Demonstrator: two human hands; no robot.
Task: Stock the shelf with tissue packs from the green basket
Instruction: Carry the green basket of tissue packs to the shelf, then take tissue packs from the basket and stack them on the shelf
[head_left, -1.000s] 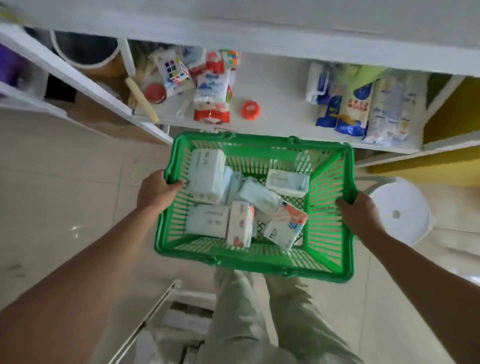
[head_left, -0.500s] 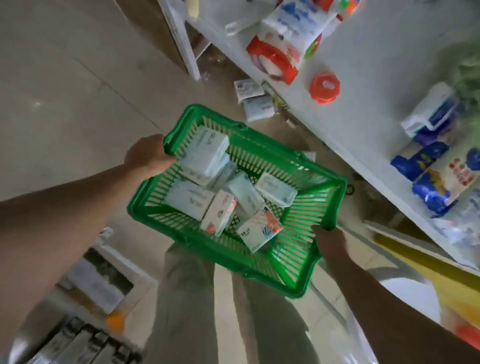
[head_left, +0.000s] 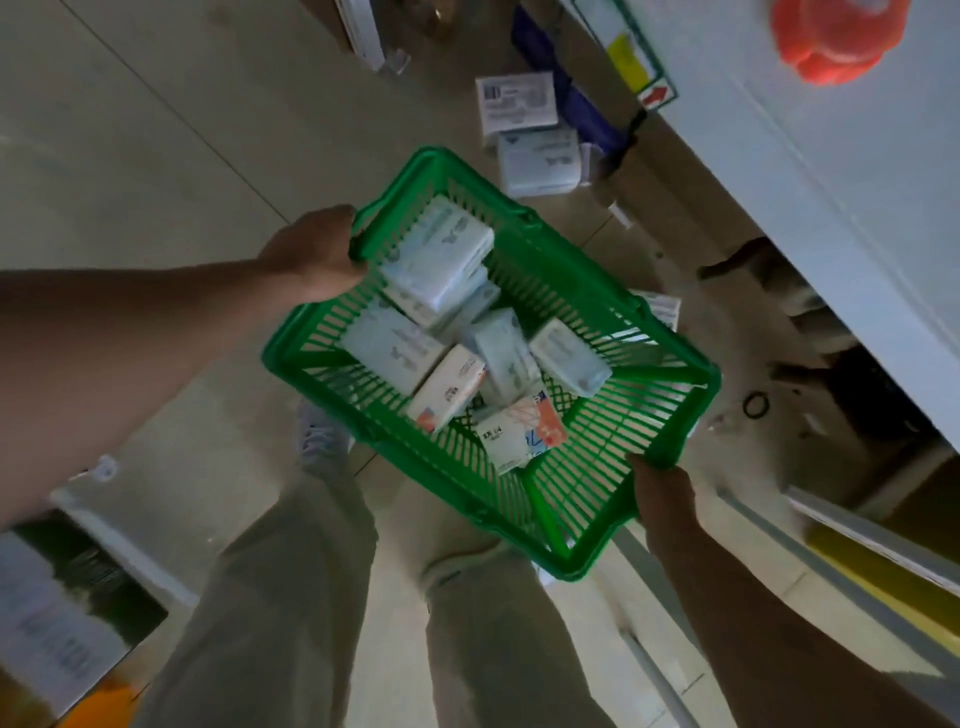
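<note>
Green basket held over bare floor, open floor past the left hand; white shelf edge runs diagonal beyond the right hand, clear gap between it and the basket's far rim. Under that edge, beyond the basket: two loose packs on floor, dark clutter, hard to tell what. Orange lid on the shelf top, well past the right hand.

Left hand curled closed over the basket's short end rim, thumb on the outside. Right hand closed on the opposite end's rim from below, fingers mostly hidden. Basket tilted, left end higher in frame. Tissue packs piled inside, mostly toward the left hand; two red-and-white printed ones nearer the middle.

Versus half a second ago: same two-hand grip, packs lie in the same arrangement, view has swung lower, shelf top mostly out of frame, floor under the shelf now showing.
</note>
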